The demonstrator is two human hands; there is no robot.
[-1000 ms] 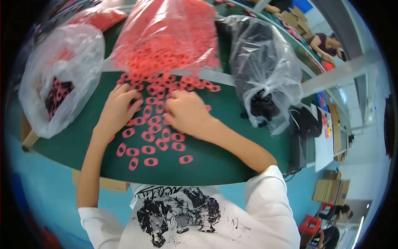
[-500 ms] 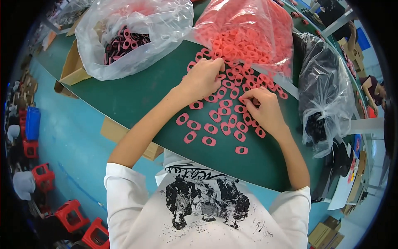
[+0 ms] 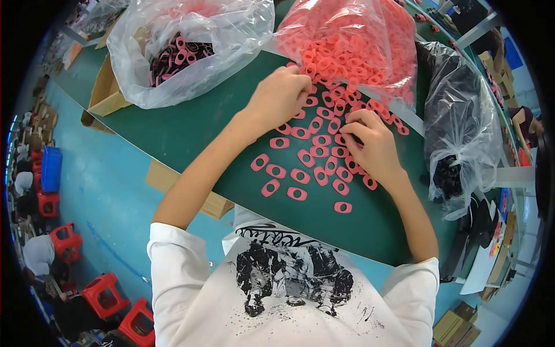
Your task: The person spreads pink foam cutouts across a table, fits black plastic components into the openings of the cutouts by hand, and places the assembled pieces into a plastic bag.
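Many flat pink pieces [image 3: 299, 176], each with a hole through its middle, lie scattered over the green table. My left hand [image 3: 277, 98] is over the far left edge of the scatter, its fingers curled in and closed. Whatever is between those fingertips is hidden. At the right side of the spread, my right hand [image 3: 373, 144] hovers low over the pieces, thumb and forefinger apart, with nothing visible between them. Just beyond both hands, a clear plastic bag [image 3: 358, 34] full of the same pink pieces spills onto the table.
A clear bag [image 3: 130, 81] holding black-and-pink parts stands at the far left beside a cardboard box [image 3: 110, 95]. To the right lies a tied plastic bag [image 3: 462, 115] of black items. The table's near edge [image 3: 324, 238] runs in front of me.
My right thumb and forefinger have moved apart from their earlier near-pinch. My left hand stays curled at nearly the same spot. The whole view has shifted slightly.
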